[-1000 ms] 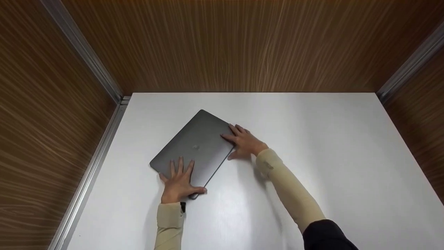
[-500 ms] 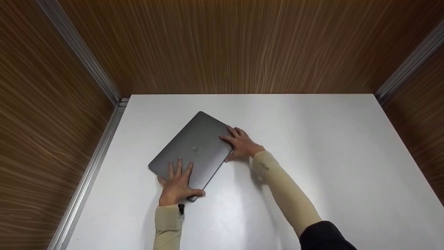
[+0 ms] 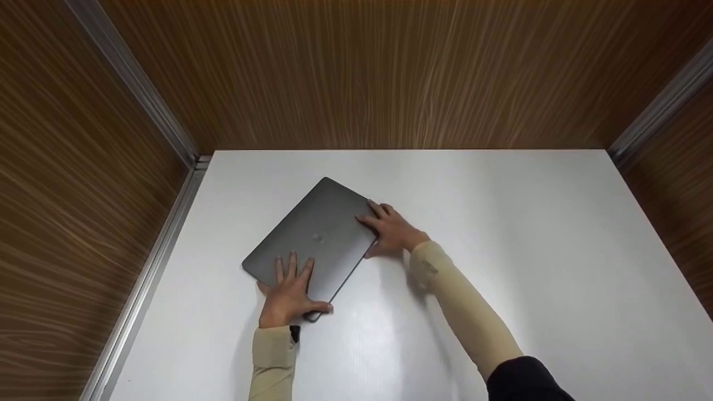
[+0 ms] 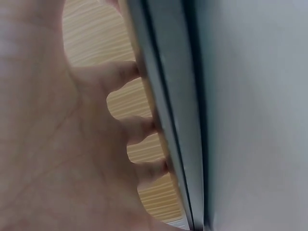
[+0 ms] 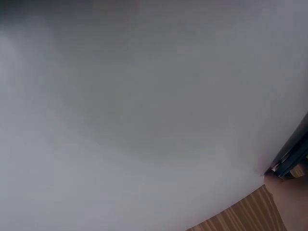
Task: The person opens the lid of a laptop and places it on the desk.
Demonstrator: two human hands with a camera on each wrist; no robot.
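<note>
A closed grey laptop (image 3: 309, 234) lies turned at a slant on the white table (image 3: 501, 250), left of the middle. My left hand (image 3: 285, 299) rests on its near corner, with three fingers spread straight over the lid. The thumb reaches over the front edge, and the little finger is partly hidden at the left side. In the left wrist view the fingertips touch the lid of the laptop (image 4: 178, 96) while the palm stands off it. On the right corner lies my right hand (image 3: 390, 228), fingers straight across the lid and thumb at the near edge.
Wood-grain panels (image 3: 356, 72) wall in the table at the back and on both sides. A metal rail (image 3: 150, 267) runs along the table's left edge. White tabletop spreads out to the right of the laptop.
The right thumb has come in against the laptop's near edge, and the left little finger has drawn closer to the side. The laptop stays in place; the view shifts slightly.
</note>
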